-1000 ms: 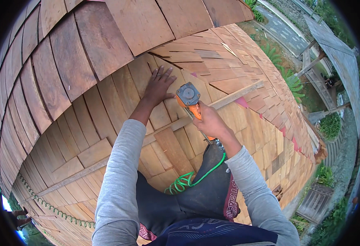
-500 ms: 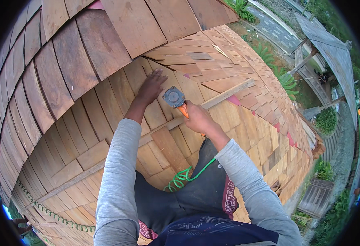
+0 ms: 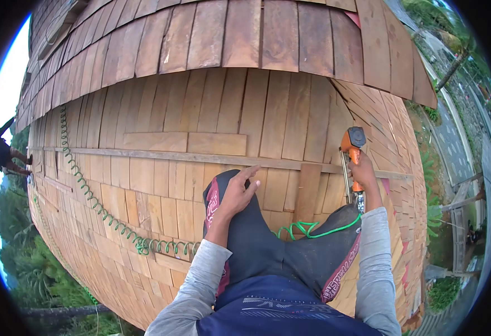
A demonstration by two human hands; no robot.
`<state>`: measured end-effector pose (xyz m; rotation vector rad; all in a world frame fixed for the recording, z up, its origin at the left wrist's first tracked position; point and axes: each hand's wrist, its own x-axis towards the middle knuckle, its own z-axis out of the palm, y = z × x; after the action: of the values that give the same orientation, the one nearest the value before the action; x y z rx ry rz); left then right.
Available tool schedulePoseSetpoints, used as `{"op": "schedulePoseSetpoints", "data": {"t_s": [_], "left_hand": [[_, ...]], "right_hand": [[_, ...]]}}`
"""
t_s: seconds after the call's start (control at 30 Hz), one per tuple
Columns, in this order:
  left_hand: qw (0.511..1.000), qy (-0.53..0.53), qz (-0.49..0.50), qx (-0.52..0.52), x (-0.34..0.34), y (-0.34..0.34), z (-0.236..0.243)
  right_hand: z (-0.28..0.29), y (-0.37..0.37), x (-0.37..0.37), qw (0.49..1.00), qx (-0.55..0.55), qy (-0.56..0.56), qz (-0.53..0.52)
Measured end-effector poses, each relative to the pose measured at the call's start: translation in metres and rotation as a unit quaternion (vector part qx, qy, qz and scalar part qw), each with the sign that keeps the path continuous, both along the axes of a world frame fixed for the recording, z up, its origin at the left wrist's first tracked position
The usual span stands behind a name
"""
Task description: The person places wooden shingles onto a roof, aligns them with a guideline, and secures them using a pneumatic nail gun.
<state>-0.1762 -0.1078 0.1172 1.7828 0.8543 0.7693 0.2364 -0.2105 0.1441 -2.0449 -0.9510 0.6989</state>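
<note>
My right hand (image 3: 363, 171) is wrapped round the handle of an orange pneumatic nail gun (image 3: 353, 139) with a dark grey cap. The gun stands over the wooden shingles near the right end of a long thin batten (image 3: 200, 158). A green coiled air hose (image 3: 335, 228) runs from its lower end across my lap. My left hand (image 3: 238, 193) hangs above my left knee, fingers stretched out and nothing held. Two loose shingles (image 3: 217, 143) lie end to end along the batten's upper edge. A darker, reddish shingle (image 3: 308, 193) lies across the courses between my knees.
Overhanging shingle rows (image 3: 240, 39) curve above the work area. Another green coiled hose (image 3: 91, 193) trails over the shingles to the left. At the far left, another person (image 3: 3, 150) in a hat stands by the roof's edge. The roof drops toward a path and plants at the right.
The view has swung left. My right hand has carried the nail gun to the right, its cap now facing away from me. My left hand has drawn back from the upper shingles toward my knee.
</note>
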Motion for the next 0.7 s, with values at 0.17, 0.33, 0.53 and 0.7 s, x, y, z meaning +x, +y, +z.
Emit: {"op": "schedulePoseSetpoints", "data": {"t_s": [0.17,0.33,0.53,0.7], "left_hand": [[0.965,-0.163,0.171,-0.112,-0.1,0.001,-0.022],[0.928,-0.117,0.344,-0.084,-0.186,0.024,-0.055],[0.919,0.04,0.387,0.065,-0.165,0.112,-0.07],[0.841,0.359,0.38,0.141,-0.182,0.218,-0.068]], "right_hand": [[-0.018,0.012,-0.001,0.998,0.047,0.049,-0.018],[-0.007,0.03,-0.024,1.0,-0.01,0.006,0.013],[-0.016,0.023,-0.009,1.0,-0.003,-0.017,-0.021],[-0.033,-0.018,-0.034,0.973,0.171,0.096,-0.124]]}}
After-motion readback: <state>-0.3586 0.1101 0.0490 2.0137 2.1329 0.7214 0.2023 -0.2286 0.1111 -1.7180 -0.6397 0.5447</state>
